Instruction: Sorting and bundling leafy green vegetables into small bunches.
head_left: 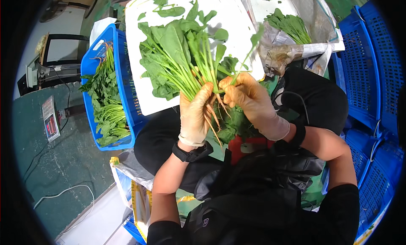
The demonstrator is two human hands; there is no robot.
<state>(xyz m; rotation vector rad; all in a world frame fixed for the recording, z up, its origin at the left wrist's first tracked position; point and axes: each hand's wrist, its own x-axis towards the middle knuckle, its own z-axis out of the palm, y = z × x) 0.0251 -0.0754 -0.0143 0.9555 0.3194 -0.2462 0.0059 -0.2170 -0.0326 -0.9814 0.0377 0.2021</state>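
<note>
My left hand, in a pale translucent glove, is closed around the lower stems of a bunch of spinach with pinkish roots hanging below. My gloved right hand is just right of the bunch, its fingers pinching a thin green leaf stalk near the roots. Behind the bunch lies a white board with loose spinach leaves on it. More leaves show below my hands, over my lap.
At the left stands a blue plastic basket of spinach bunches; beyond it a digital scale lies on a green surface. A bundle of spinach rests in a lined container at the upper right. Blue crates stand along the right.
</note>
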